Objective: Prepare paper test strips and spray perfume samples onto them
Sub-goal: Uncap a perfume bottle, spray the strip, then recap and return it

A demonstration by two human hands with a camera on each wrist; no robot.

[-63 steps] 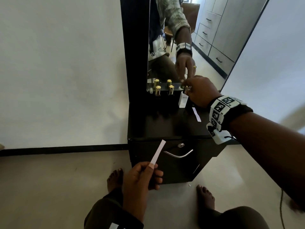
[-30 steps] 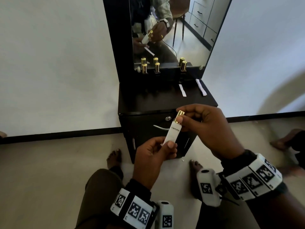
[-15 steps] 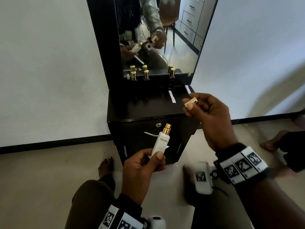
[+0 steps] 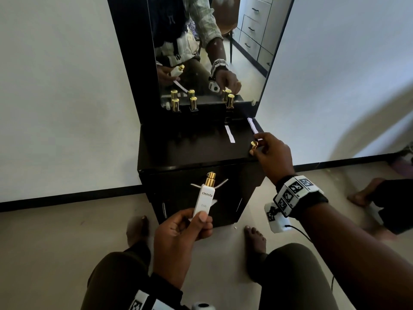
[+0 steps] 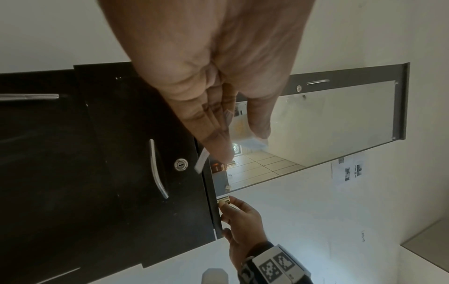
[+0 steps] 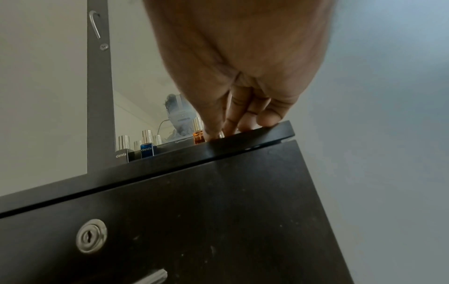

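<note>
While the left hand (image 4: 181,233) grips the upright white perfume bottle (image 4: 204,199) before the black cabinet (image 4: 178,153), the right hand (image 4: 271,153) pinches its gold cap (image 4: 253,146) at the top's front right corner. Left wrist view: a paper strip (image 5: 201,161) juts from those fingers. Right wrist view: fingertips (image 6: 267,120) touch the edge. Half a second ago the cap was in mid-air.

A black cabinet serves as the table (image 4: 190,151), its dark glossy top backed by a tall mirror (image 4: 207,52). Along the mirror's foot stand three small perfume bottles with gold caps: two side by side at the left (image 4: 175,105) (image 4: 193,104) and one further right (image 4: 230,101). Two white paper strips lie flat on the top, one just in front of the right bottle (image 4: 229,134), the other along the right edge (image 4: 253,125). At the front right corner a gold cap (image 4: 253,146) touches the table top. The cabinet stands on a pale floor (image 4: 55,253).
</note>
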